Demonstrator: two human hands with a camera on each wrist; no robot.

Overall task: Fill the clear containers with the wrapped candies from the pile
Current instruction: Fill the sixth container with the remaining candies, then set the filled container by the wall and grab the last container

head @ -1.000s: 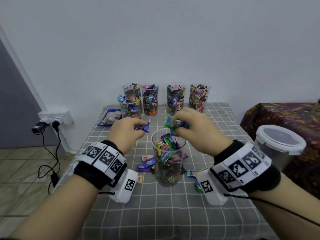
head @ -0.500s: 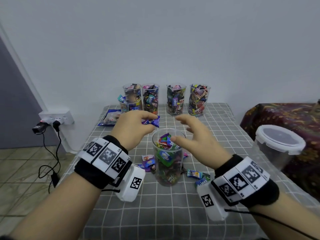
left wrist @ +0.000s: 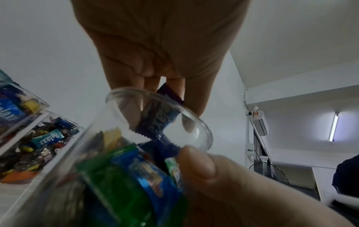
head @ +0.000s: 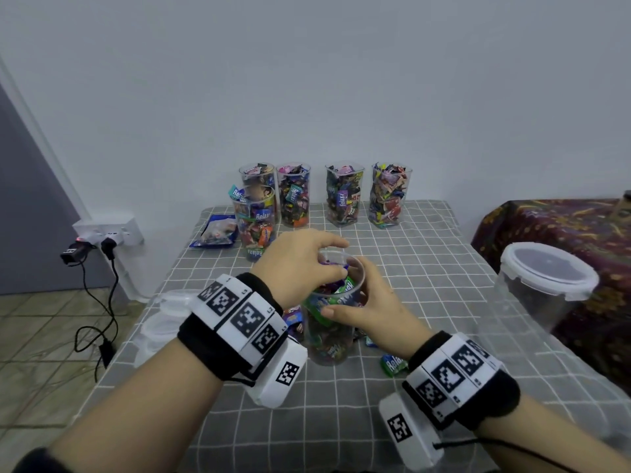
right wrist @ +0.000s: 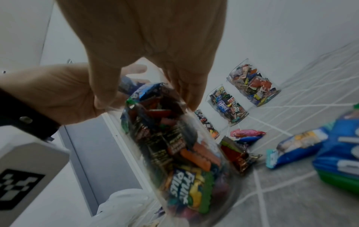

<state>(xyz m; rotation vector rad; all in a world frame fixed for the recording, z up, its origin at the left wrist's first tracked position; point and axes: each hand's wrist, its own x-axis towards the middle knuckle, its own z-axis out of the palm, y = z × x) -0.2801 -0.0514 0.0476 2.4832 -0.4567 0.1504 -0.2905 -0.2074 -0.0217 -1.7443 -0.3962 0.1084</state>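
The dark blue wrapped candy (left wrist: 157,121) hangs right in the mouth of the tall clear plastic container (head: 333,322), its long axis tipped steeply down, lower end already below the rim and upper end pinched in the fingers (left wrist: 149,79) of the left hand (head: 297,268). So the candy sits directly under those fingers, and my read is that letting go drops it straight in. The container stands near the middle of the grey checked surface (head: 426,268), packed with sweets nearly to the top. The right hand (head: 372,305) grips it just below the rim, thumb on the near wall and fingers curled round the far side, bracing it upright. A few loose wrapped candies (head: 393,363) lie about its base. Five full clear containers (head: 343,196) stand along the far edge.
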